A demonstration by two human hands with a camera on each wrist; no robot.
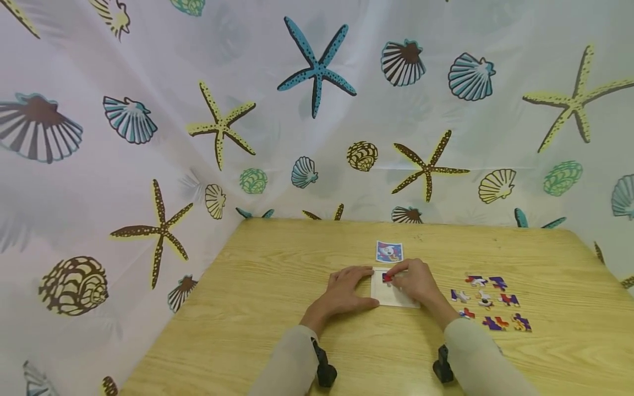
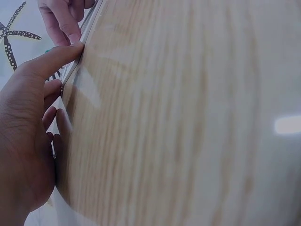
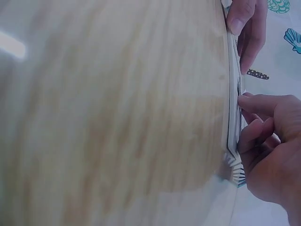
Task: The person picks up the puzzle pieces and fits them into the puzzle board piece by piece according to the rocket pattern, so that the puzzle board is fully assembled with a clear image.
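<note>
A person works a small jigsaw on a wooden table [image 1: 257,308] backed by a curtain [image 1: 148,110] printed with starfish and shells. At the centre lies a white tray [image 1: 383,294], the puzzle's frame, flat on the table.

The left hand [image 1: 346,290] rests against the tray's left edge, fingers laid out nearly straight and the thumb along its near side, steadying it without gripping; the left wrist view shows the forefinger [image 2: 51,61] stretched along the tray's rim.

The right hand [image 1: 416,281] lies over the tray's right half, fingers curled, pinching a red piece [image 1: 387,278] that sits at the tray's upper middle. From the right wrist view the curled fingers [image 3: 256,125] meet the tray's edge, but the piece itself is hidden there.

Just beyond the tray's far edge lies a small picture card [image 1: 389,252], face up, apart from the tray.

To the right of the tray, near it but not touching, loose pieces [image 1: 490,302] in purple, red and white are spread in rough rows on the table.

Both sleeves are pale, and a dark camera mount sits at each wrist.
</note>
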